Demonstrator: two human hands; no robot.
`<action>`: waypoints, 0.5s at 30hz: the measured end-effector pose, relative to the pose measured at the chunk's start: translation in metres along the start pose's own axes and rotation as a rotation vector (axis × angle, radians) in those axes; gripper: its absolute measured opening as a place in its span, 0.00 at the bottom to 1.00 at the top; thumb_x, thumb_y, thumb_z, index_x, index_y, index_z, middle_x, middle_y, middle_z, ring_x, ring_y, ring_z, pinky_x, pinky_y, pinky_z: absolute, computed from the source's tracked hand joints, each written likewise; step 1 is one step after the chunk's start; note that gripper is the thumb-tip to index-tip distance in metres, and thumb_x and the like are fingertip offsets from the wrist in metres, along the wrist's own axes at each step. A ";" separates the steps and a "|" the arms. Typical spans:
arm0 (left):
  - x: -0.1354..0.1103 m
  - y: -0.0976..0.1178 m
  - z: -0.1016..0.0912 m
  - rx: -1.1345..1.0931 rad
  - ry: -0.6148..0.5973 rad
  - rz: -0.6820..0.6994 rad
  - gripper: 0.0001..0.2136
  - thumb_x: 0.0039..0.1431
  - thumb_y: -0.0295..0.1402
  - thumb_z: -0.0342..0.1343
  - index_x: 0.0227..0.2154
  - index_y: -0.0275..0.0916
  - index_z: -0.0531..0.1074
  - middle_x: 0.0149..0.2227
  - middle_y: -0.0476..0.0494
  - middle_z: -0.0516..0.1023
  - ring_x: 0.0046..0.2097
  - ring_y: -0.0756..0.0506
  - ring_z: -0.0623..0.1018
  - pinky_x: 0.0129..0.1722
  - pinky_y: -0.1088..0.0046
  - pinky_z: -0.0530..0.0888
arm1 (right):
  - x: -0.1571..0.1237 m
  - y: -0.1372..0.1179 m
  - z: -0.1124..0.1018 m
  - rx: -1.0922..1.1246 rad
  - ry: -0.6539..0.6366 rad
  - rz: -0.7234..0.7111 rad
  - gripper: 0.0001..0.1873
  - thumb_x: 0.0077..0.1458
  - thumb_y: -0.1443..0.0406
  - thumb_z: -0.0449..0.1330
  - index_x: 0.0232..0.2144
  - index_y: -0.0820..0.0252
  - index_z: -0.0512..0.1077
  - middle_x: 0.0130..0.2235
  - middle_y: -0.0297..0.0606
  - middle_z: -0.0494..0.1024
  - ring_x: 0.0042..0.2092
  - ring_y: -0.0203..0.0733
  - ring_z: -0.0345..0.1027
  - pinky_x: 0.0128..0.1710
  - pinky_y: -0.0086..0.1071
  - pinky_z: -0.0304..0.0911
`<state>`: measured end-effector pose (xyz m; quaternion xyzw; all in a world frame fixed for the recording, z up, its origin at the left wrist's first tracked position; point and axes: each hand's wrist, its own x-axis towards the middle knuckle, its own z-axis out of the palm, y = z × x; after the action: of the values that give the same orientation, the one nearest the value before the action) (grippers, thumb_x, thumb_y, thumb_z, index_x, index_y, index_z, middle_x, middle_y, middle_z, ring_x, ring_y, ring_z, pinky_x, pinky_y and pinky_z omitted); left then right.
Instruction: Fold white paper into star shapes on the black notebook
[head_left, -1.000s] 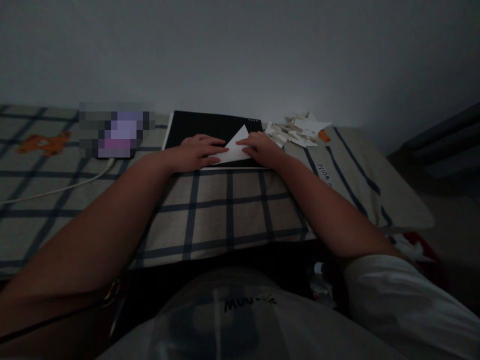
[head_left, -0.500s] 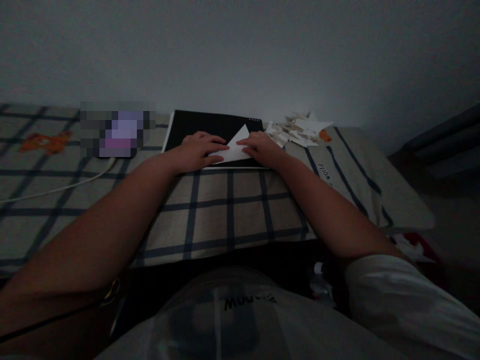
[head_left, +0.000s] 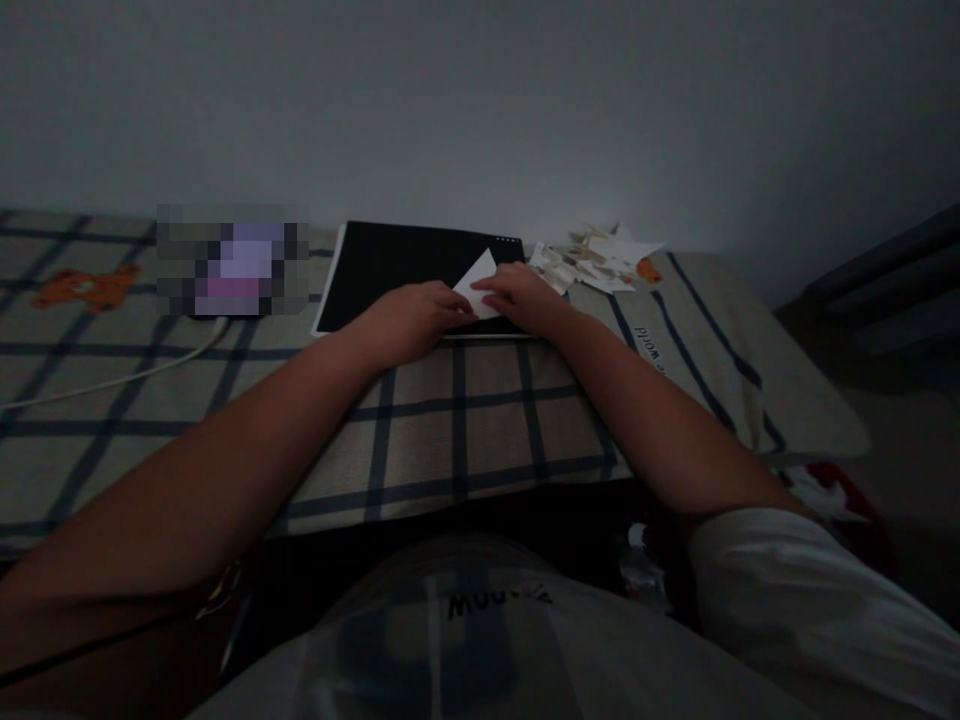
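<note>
A folded white paper triangle [head_left: 481,277] lies on a black pad [head_left: 390,265] at the far side of the checked bed cover. My left hand [head_left: 416,315] is curled over the paper's lower left part and hides it. My right hand [head_left: 526,297] rests on the paper's right side, fingers held together with the tips on the sheet. The two hands almost touch over the paper. Only the upper tip of the triangle shows between them.
A heap of torn paper scraps [head_left: 596,258] lies right of the pad. A blurred lit device [head_left: 232,260] with a white cable [head_left: 120,378] sits at the left. The checked cover [head_left: 457,430] spreads in front, with the wall [head_left: 480,100] behind and a dark floor gap at the right.
My left hand has slid right across the pad and curled over the paper, covering most of it. My right hand has stayed in place.
</note>
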<state>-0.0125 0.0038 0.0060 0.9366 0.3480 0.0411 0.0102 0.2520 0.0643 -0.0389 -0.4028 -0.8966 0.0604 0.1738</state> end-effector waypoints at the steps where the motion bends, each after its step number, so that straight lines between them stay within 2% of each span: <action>1: 0.000 0.002 0.000 0.018 -0.013 -0.016 0.28 0.75 0.30 0.46 0.70 0.53 0.80 0.69 0.46 0.82 0.69 0.37 0.77 0.66 0.59 0.75 | 0.000 0.000 0.000 -0.006 -0.007 0.001 0.23 0.76 0.63 0.57 0.66 0.56 0.81 0.55 0.49 0.84 0.57 0.57 0.69 0.63 0.51 0.63; 7: -0.001 0.010 -0.004 0.087 -0.071 -0.080 0.29 0.77 0.30 0.46 0.73 0.58 0.75 0.70 0.47 0.79 0.69 0.37 0.77 0.63 0.61 0.76 | 0.001 0.002 0.000 -0.015 -0.010 -0.003 0.23 0.76 0.62 0.56 0.66 0.54 0.81 0.55 0.48 0.84 0.58 0.58 0.69 0.64 0.53 0.63; 15: 0.003 0.027 -0.009 0.227 -0.141 -0.060 0.31 0.77 0.26 0.45 0.77 0.54 0.70 0.71 0.40 0.78 0.66 0.34 0.76 0.59 0.58 0.76 | 0.000 -0.003 0.000 -0.006 -0.017 0.013 0.23 0.76 0.64 0.56 0.66 0.55 0.81 0.58 0.49 0.83 0.60 0.59 0.69 0.65 0.53 0.63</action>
<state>0.0062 -0.0145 0.0165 0.9215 0.3766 -0.0649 -0.0699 0.2502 0.0625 -0.0382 -0.4088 -0.8955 0.0623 0.1647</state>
